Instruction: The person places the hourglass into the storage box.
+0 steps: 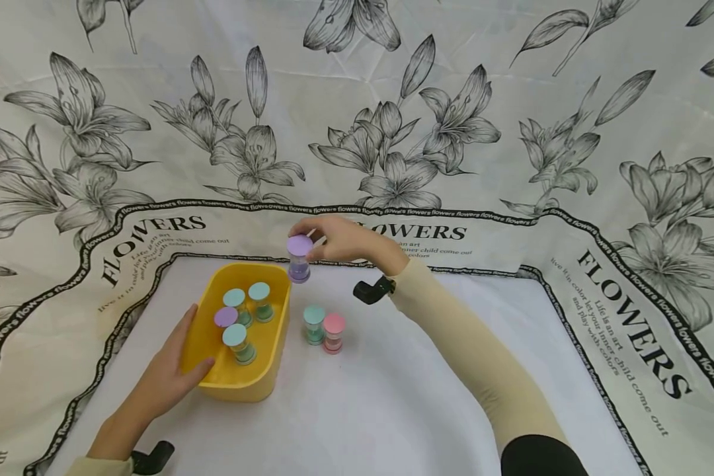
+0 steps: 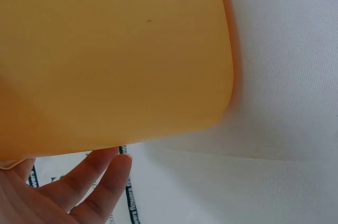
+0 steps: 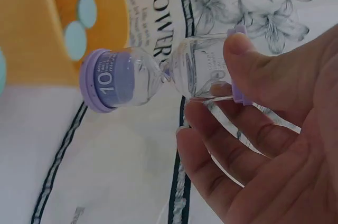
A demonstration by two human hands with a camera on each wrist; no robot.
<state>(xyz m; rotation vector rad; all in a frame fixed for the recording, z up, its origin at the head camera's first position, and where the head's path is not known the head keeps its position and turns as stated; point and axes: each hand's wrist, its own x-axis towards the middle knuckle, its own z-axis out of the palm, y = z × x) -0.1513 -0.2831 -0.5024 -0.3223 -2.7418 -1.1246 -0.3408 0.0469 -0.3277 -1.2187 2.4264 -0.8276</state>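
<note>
Your right hand (image 1: 342, 239) is pinching an upright, narrow-waisted clear hourglass (image 1: 299, 261) by its round purple cap, just beside the smooth yellow bin (image 1: 244, 391). Your left hand (image 1: 168, 378) is resting, fingers extended, against its rounded wall, while a teal hourglass (image 1: 314, 325) and a pink hourglass (image 1: 334, 332) are standing on textured white cloth (image 2: 290, 65).
</note>
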